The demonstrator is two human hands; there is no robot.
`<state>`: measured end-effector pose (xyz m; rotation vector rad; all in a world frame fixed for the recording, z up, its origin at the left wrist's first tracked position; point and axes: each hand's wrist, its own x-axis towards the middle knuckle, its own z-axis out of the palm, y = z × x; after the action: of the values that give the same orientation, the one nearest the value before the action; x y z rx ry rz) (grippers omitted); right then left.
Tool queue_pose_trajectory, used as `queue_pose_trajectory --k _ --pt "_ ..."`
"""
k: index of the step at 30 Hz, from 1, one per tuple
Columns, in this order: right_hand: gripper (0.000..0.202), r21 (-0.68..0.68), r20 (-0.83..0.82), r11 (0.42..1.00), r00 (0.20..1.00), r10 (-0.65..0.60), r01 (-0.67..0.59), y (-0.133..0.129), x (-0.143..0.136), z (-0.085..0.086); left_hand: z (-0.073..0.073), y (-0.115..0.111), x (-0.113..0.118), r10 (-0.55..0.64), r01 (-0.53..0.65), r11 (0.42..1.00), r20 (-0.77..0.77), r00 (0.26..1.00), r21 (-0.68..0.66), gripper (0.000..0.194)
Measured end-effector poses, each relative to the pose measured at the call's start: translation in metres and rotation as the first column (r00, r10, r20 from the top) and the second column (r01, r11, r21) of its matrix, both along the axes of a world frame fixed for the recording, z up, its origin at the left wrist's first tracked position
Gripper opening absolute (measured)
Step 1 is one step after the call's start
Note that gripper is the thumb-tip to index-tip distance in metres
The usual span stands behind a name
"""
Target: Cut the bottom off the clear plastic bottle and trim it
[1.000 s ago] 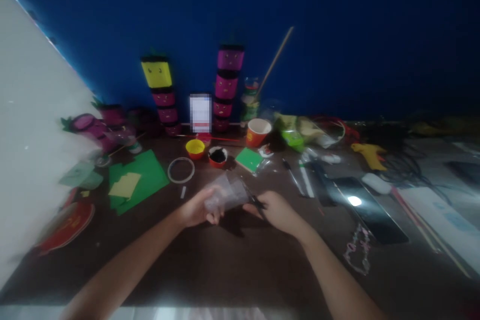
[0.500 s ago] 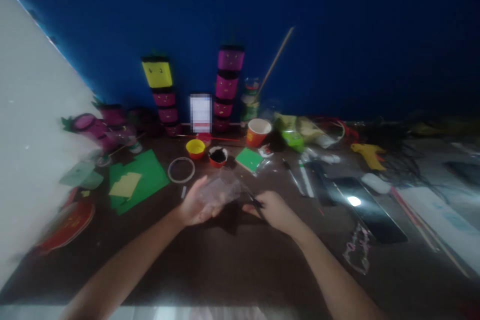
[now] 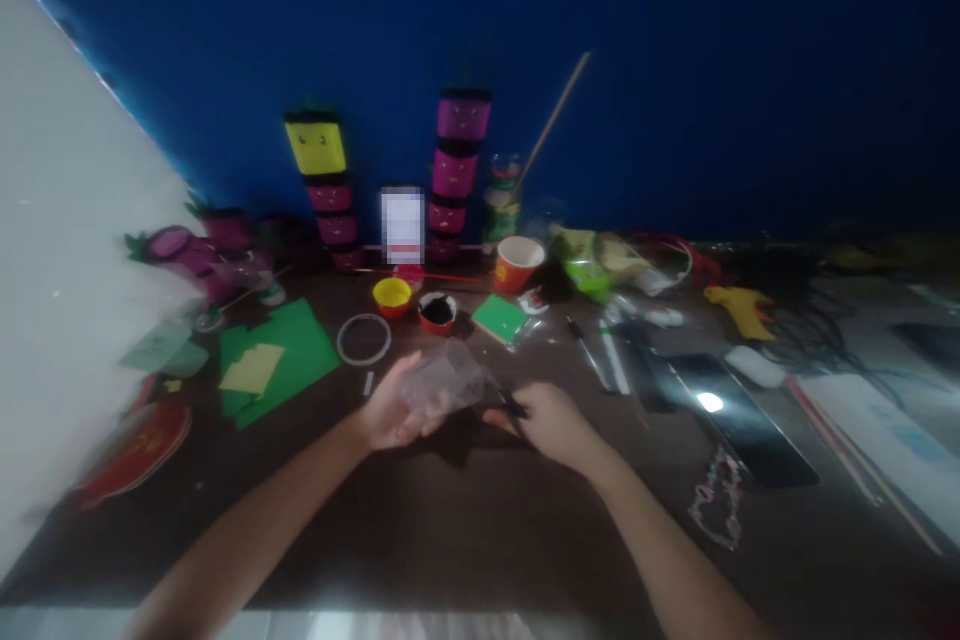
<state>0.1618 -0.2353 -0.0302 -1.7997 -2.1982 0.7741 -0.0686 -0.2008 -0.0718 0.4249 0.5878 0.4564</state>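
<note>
My left hand is wrapped round a clear plastic cup, tilted on its side above the dark table. To its right, my right hand grips dark-handled scissors. Their blades point up and left toward the rim of the cup; whether they touch it is too blurred to tell. Beyond the hands sit a small yellow cup and a small cup with black contents. A clear ring lies to the left of these.
Green sheets and a red fan-like piece lie left. A red paper cup and purple figure stacks stand behind. Rightward are a phone, a beaded bracelet, pens and a yellow glue gun.
The plastic cup has turned slightly in my left hand, with its outline a little different. My right hand and the scissors have hardly moved.
</note>
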Motion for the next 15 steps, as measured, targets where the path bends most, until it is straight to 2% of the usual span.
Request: queue_pose_trajectory --k 3,6,10,15 --pt "0.054 0.009 -0.076 1.0 0.997 -0.02 0.02 0.001 0.001 -0.003 0.008 0.003 -0.003 -0.139 0.139 0.99 0.057 0.989 -0.005 0.073" --pt "0.053 0.007 -0.125 0.999 0.991 -0.048 0.049 0.002 0.002 -0.006 0.012 0.006 -0.007 -0.209 0.209 0.978 0.122 0.97 0.01 0.08" --pt "0.051 -0.026 -0.165 0.998 0.984 -0.064 0.061 0.001 0.003 -0.007 0.013 0.006 -0.009 -0.24 0.243 0.97 0.164 0.957 0.001 0.082" --pt "0.053 -0.13 -0.283 0.991 0.959 -0.019 -0.019 -0.003 0.005 -0.007 0.013 0.004 -0.006 -0.157 0.157 0.988 0.103 0.982 0.016 0.084"
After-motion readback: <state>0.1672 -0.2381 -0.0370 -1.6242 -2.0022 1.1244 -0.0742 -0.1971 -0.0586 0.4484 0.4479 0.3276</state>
